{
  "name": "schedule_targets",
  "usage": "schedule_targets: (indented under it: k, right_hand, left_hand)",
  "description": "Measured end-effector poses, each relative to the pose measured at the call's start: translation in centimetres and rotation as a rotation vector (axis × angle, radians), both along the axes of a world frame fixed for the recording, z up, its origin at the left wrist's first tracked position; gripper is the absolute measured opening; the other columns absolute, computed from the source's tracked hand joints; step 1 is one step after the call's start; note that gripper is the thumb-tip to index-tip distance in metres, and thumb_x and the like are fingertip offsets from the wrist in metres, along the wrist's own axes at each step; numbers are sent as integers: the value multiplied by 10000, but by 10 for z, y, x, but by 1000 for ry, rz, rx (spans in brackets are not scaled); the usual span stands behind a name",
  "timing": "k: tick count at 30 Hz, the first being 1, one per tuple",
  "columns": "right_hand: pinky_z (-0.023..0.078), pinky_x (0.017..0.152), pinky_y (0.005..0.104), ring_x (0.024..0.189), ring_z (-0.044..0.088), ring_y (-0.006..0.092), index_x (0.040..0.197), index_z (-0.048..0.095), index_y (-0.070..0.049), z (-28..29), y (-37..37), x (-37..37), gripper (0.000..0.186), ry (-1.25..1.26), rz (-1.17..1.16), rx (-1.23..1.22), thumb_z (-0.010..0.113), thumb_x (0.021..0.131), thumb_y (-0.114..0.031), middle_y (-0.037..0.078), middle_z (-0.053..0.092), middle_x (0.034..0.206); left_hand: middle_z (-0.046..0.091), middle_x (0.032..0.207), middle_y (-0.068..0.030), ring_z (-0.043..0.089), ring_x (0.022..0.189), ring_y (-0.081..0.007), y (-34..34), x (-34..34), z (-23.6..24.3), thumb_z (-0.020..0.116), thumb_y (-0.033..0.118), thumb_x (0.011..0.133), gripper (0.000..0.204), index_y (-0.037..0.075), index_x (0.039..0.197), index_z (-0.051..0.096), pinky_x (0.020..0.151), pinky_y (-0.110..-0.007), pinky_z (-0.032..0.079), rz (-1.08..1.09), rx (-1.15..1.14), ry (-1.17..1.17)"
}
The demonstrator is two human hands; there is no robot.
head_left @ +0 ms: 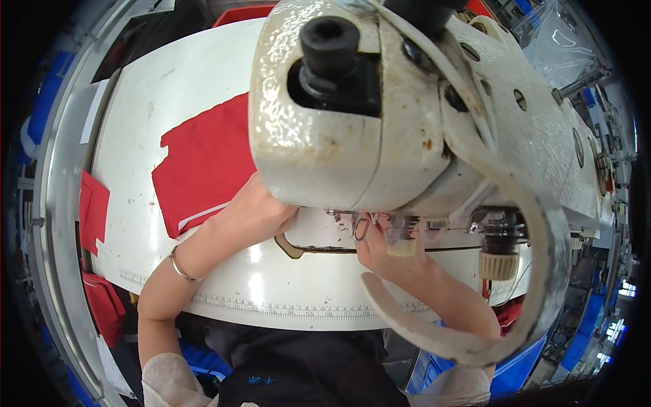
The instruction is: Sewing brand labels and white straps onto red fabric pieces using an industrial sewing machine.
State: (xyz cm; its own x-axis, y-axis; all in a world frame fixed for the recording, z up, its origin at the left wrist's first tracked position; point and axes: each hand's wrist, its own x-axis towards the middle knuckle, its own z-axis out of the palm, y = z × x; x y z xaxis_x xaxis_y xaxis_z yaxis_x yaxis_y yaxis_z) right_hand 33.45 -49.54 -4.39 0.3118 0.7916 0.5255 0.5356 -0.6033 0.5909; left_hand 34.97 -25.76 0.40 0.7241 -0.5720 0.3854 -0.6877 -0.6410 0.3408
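A large cream-white sewing machine head (319,149) fills the upper middle and hides the needle area. To its left, a red fabric piece (203,156) with a white strip along its near edge lies flat on the white table (271,271). My left hand (268,210) rests at the near right part of this fabric. Its fingers pass behind the machine head, so their grip is hidden. On the other side, my right hand (390,254) is beneath the head among the thread guides and a tension knob (401,245). These parts cover most of its fingers.
A curved cream-coloured guard (542,285) arcs over my right forearm. Printed ruler marks run along the table's near edge. More red pieces (93,211) hang at the table's left side. Blue containers (519,359) stand below at the right.
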Motion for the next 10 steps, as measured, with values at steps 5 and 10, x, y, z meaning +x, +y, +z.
schedule_targets:
  k: [5, 10]
  right_hand:
    - [459, 695, 488, 794, 589, 190, 903, 668, -56, 16, -8, -7, 273, 141, 18, -46, 610, 650, -141, 53, 596, 876]
    - [446, 691, 509, 861, 598, 225, 1017, 691, -19, 23, 4, 0, 417, 296, 76, -79, 668, 630, -171, 92, 631, 969]
  left_hand:
    - [582, 776, -130, 583, 779, -318, 2, 11, -13, 605, -51, 540, 169, -36, 708, 610, 693, -377, 516, -83, -49, -78]
    - [631, 954, -127, 590, 997, -287, 2, 12, -11, 619, -20, 541, 312, 8, 843, 695, 806, -310, 532, -114, -46, -162]
